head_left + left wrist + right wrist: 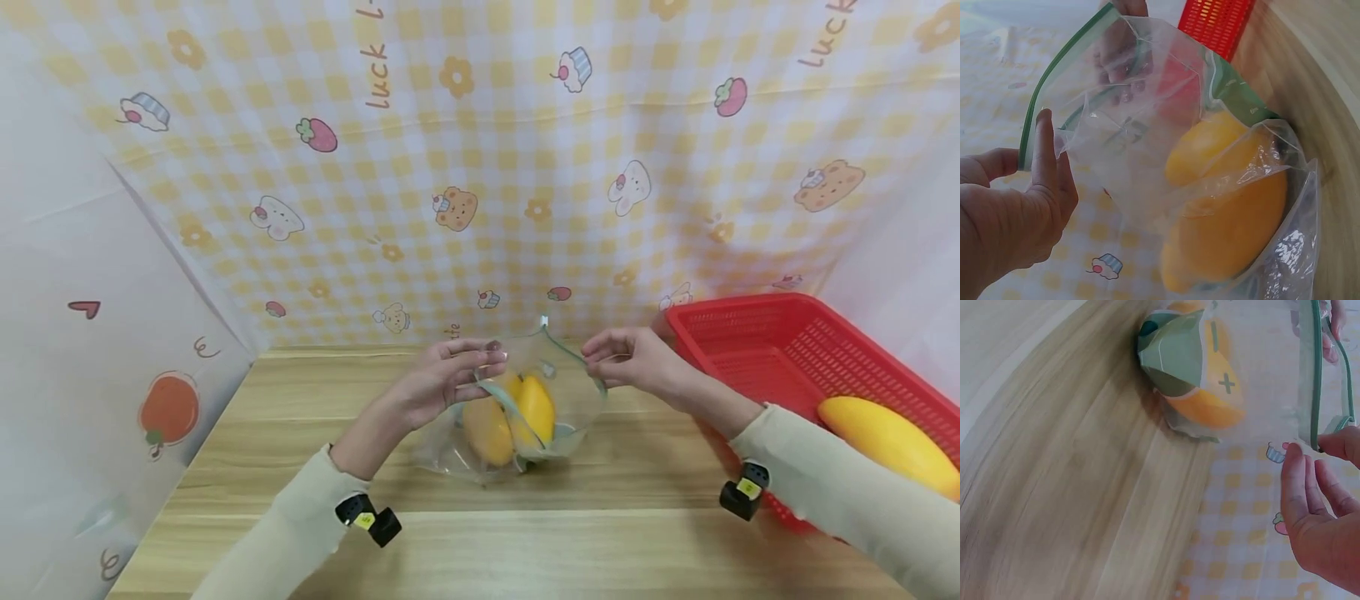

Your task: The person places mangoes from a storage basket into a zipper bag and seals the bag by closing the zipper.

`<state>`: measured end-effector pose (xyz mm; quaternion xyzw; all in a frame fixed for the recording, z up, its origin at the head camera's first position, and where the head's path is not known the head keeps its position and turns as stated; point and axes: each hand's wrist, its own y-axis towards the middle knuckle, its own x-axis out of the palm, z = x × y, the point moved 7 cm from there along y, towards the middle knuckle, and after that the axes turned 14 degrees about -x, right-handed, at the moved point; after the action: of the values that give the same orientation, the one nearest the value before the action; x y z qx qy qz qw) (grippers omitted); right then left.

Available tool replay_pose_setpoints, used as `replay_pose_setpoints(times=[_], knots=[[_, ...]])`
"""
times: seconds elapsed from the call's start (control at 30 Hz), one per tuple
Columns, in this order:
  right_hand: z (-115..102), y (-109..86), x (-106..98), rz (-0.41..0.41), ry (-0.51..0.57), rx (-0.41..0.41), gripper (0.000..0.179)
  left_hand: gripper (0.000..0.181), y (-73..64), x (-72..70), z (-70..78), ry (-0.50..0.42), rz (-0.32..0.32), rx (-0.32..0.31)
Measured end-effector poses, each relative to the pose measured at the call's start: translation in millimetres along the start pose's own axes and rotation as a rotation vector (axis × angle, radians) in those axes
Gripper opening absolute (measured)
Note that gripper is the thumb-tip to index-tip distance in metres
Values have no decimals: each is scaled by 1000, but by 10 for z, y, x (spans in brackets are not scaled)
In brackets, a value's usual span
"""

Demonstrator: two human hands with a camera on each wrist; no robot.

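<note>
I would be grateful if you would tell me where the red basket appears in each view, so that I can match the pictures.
Head: the red basket is at the right side, from mid-height downward.
Left wrist: the basket is at the top, right of centre, cut off by the edge.
Right wrist: not in this picture.
Shared landmark: the clear bag with yellow fruit inside.

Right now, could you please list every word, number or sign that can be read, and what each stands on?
"luck", twice: yellow-checked white cloth backdrop; its other letters are cut off or unclear.
"+": clear plastic green-edged bag.
Too small to read: print on the bag's green panel; yellow labels on the black wrist cameras.
</note>
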<state>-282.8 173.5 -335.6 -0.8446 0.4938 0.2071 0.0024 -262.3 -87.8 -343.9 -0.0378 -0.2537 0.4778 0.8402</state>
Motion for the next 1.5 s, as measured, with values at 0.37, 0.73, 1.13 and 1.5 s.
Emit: replay_pose_setpoints(times=[0.37,0.73,1.13,1.5], knots=[[1,-171,-179,-135,-76,52,44,31,97,99,-115,4,-25,-5],[-63,-295,-431,-189,-203,9,48,32,211,189,-175,7,-24,-30],[-216,-408,-653,-224,-445,-43,50,33,248,202,-227,-10,-38,-49],[-288,-551,-857,-201,-551,-141,43,25,188,152,-205,24,-40,-53]])
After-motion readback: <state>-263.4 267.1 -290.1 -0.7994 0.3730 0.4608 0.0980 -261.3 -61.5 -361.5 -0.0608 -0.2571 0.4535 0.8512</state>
